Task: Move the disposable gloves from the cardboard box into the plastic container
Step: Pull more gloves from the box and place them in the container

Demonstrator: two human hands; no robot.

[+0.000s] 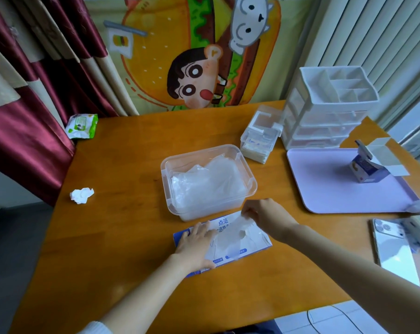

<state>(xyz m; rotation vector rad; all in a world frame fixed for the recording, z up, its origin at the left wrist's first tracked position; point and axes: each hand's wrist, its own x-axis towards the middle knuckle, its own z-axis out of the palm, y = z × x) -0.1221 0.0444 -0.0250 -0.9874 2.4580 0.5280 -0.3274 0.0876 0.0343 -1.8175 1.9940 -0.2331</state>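
A flat blue-and-white cardboard box [257,239] lies on the wooden table in front of me. My left hand [195,247] rests flat on the box's left half, fingers straight. Over the box's slot, my right hand [266,216] pinches a thin clear disposable glove [235,233] that hangs out of the slot. Just behind the box stands a clear plastic container [207,180], open, with a pile of clear gloves [211,183] inside it.
A crumpled tissue [82,195] and a green wipes pack [82,126] lie at the left. A small clear box [260,135], white drawer organiser [324,109] and lilac tray [329,186] with a small carton [368,169] stand right. A phone [394,251] lies near the right edge.
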